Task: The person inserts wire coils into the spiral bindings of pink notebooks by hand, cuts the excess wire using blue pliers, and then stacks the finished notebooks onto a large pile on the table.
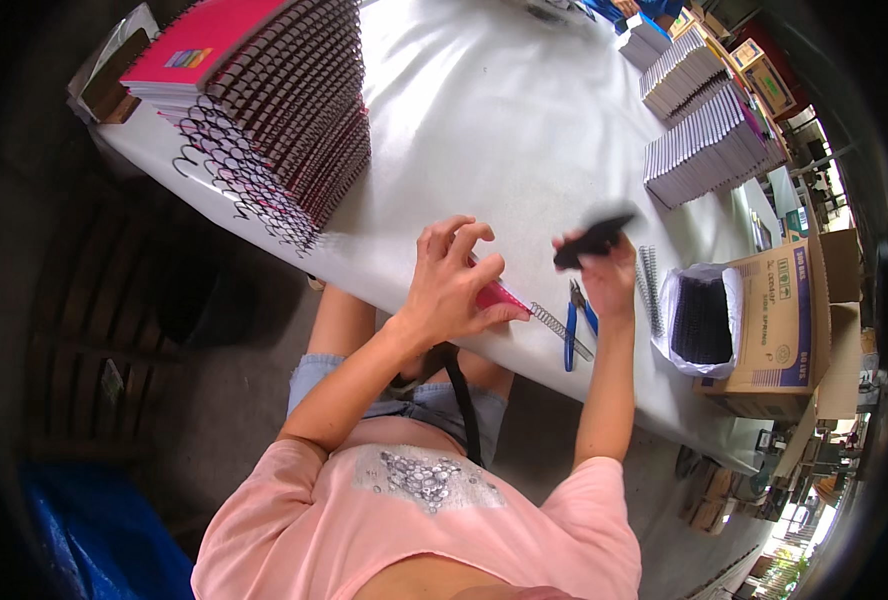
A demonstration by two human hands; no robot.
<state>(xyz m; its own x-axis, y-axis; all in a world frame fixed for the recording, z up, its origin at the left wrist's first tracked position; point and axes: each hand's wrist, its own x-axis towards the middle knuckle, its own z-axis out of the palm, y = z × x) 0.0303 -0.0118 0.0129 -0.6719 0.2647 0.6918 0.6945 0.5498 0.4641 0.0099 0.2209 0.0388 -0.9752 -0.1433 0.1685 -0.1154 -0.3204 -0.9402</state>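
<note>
My left hand [456, 283] closes around a pinkish-red notebook [502, 296] at the table's near edge, thumb along its side. A dark spiral binding coil [562, 330] sticks out from the notebook's right end. Raised to the right of it, my right hand [607, 278] grips a black object [594, 240]; motion blurs it, so its kind does not show. Just below that hand, blue-handled pliers [571, 333] rest on the table beside the coil. Another loose coil [649, 285] is to the right of my right wrist.
A tall stack of red spiral notebooks [294, 100] stands on the white table [464, 120] at the left. Stacks of white-paged books [709, 140] line the far right. An open cardboard box [779, 320] and a white bag of black coils [704, 320] sit at the right edge.
</note>
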